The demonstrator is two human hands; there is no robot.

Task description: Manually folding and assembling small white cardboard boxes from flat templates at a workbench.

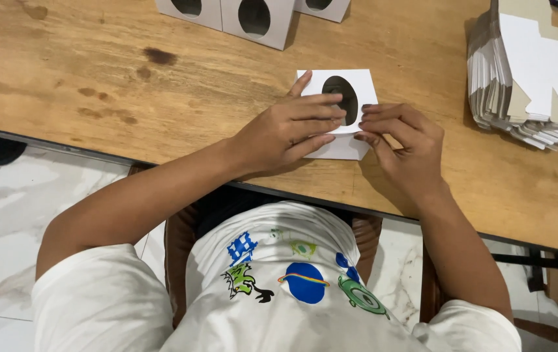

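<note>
White flat box (337, 98) under both pressing hands

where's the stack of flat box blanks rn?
Head view, far right on the wooden table: the stack of flat blanks sits right of the right hand, apart from it.

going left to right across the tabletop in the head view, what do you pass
dark stains → assembled white boxes → left hand → right hand → stack of flat box blanks

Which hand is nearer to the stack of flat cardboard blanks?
The right hand. It lies between the white box and the stack; the left hand is on the box's far side.
</note>
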